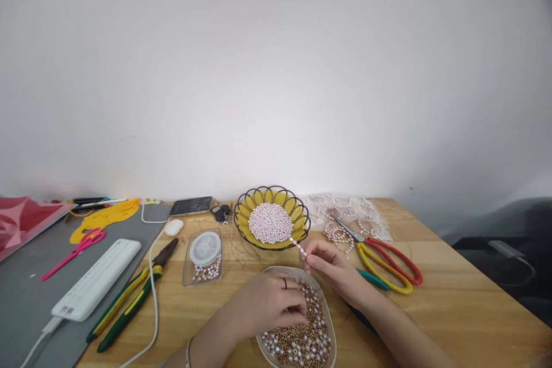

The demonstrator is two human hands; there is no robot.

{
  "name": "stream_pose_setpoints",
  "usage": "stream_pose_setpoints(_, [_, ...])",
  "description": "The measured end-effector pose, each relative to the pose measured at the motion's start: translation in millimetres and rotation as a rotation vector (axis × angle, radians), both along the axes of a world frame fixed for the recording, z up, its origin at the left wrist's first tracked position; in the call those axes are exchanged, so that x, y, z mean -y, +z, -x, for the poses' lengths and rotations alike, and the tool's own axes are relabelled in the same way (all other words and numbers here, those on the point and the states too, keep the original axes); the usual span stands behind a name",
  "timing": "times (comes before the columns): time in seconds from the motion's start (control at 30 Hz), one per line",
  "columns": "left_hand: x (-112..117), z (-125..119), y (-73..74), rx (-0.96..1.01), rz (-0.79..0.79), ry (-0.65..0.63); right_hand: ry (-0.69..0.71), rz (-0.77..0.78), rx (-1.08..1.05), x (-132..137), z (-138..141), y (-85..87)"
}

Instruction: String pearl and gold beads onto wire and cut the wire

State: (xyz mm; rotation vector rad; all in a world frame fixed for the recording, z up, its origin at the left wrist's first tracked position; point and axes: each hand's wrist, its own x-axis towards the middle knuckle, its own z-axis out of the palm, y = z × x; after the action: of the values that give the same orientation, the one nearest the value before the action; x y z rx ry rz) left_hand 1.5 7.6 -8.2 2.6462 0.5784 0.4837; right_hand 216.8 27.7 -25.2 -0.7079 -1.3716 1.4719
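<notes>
While the left hand curls its fingers down into the clear oval dish of gold and white beads, the right hand pinches a short string of white pearl beads just above it. Behind sits a yellow wire-rimmed bowl of white pearls. Red-and-yellow scissors lie nearby.

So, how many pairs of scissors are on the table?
2: pink scissors on the grey mat at left, yellow-and-red scissors beside the right hand. Others may be hidden.
</notes>
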Motion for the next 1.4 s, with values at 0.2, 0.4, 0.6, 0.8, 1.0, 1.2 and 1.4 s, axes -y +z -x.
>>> stream_pose_setpoints(0.2, [2, 1, 8.0, 0.176, 0.042, 0.157, 0.0, -0.011, 0.007, 1, 1, 4.9])
stream_pose_setpoints(0.4, [-5, 5, 18.9, 0.786, 0.59, 0.535, 0.063, -0.07, 0.096, 5, 3, 12.5])
stream_pose_setpoints(0.6, [-8, 0, 25.6, 1.094, 1.027, 0.555, 0.112, -0.04, 0.137, 7, 5, 14.7])
stream_pose_setpoints(0.8, [-5, -4, 34.6, 1.133, 1.15, 0.535, 0.106, -0.038, 0.142, 8, 5, 15.4])
stream_pose_setpoints(1.0, [-6, -4, 27.3, 1.095, 1.114, 0.56, 0.107, -0.023, 0.137, 7, 6, 13.5])
stream_pose_setpoints(1.2, [-6, 0, 25.4, 1.036, 0.907, 0.66, 0.051, -0.052, 0.032, 4, 6, 15.1])
stream_pose_setpoints(1.4, [-5, 0, 25.0, 0.884, 0.713, 0.573, 0.035, -0.101, 0.0, 2, 4, 13.3])
